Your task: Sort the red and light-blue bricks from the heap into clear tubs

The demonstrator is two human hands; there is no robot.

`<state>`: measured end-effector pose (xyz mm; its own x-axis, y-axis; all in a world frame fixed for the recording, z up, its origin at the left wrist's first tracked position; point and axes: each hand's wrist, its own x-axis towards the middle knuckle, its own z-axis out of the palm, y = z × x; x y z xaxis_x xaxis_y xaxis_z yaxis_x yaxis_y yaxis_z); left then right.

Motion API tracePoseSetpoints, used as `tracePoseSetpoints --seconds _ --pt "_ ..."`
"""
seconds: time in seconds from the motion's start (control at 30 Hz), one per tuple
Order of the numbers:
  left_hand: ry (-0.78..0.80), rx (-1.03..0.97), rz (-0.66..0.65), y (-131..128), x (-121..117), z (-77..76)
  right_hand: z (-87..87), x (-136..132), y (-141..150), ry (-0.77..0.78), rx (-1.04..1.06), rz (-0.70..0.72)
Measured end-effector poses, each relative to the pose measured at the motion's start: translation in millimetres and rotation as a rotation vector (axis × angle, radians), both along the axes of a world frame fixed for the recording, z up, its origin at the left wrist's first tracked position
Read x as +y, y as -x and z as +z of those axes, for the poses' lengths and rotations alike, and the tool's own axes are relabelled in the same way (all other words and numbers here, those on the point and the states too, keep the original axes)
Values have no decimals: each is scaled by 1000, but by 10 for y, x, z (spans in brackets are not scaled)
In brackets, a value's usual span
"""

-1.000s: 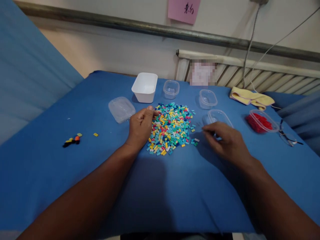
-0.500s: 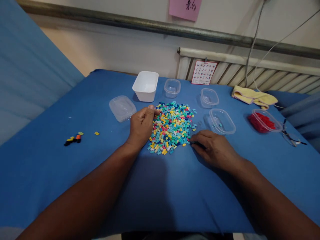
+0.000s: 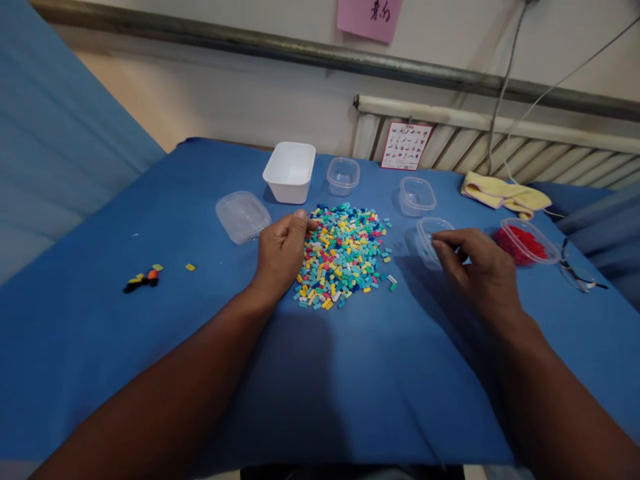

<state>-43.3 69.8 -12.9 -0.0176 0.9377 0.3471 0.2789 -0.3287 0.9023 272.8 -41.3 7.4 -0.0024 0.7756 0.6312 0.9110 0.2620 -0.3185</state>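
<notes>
Blue cloth (image 3: 100,333); your left hand (image 3: 280,253) curled beside brick pile (image 3: 343,260), right hand (image 3: 480,273) pinched at clear tub (image 3: 425,250); cannot tell what either holds.

Over my feed I saw a crumpled yellow cloth (image 3: 505,195) and eyeglasses (image 3: 581,276) at right, a printed card (image 3: 407,146) against the radiator (image 3: 460,122), a pipe (image 3: 320,56) above, and a pink note (image 3: 369,19) higher still.
</notes>
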Motion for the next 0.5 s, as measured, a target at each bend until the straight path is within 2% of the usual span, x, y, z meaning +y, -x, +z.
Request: tracePoseSetpoints --seconds 0.17,0.27,0.4,0.5 --pt "1 -5 4 7 0 18 -56 80 -230 -82 74 -157" --pt "15 6 3 13 4 22 -140 144 -316 -98 125 -186" --pt "4 6 5 16 11 24 -267 211 -409 -54 158 -155" --pt "25 -5 7 15 12 23 -336 220 -466 27 190 -213"
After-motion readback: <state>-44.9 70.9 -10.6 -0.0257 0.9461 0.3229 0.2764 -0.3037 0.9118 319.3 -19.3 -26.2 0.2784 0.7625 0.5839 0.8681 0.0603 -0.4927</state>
